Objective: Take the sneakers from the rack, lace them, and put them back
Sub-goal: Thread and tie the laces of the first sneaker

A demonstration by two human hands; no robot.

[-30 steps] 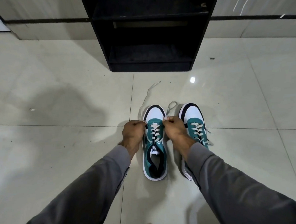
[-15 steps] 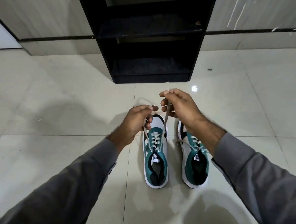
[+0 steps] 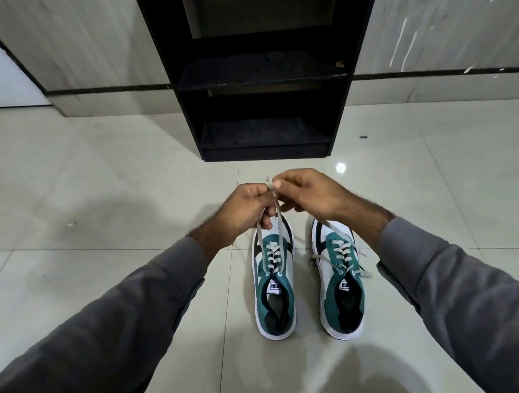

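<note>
Two sneakers: left sneaker (image 3: 275,290) and right sneaker (image 3: 341,285) sit side by side on the tiled floor (image 3: 99,207), in front of the black rack (image 3: 259,73), toes toward it.
Lace (image 3: 280,222): both ends run up from the left sneaker to your hands.
Your left hand (image 3: 247,209): fingers pinch the lace, above the left sneaker's toe.
Your right hand (image 3: 310,192): fingers pinch the lace top, touching your left hand.
Right sneaker's laces: loose, trailing off its sides.

This looks like a home entryway or hall. A black shoe rack (image 3: 262,73) stands on a glossy tiled floor (image 3: 97,177) against a marble-look wall (image 3: 87,39).
</note>
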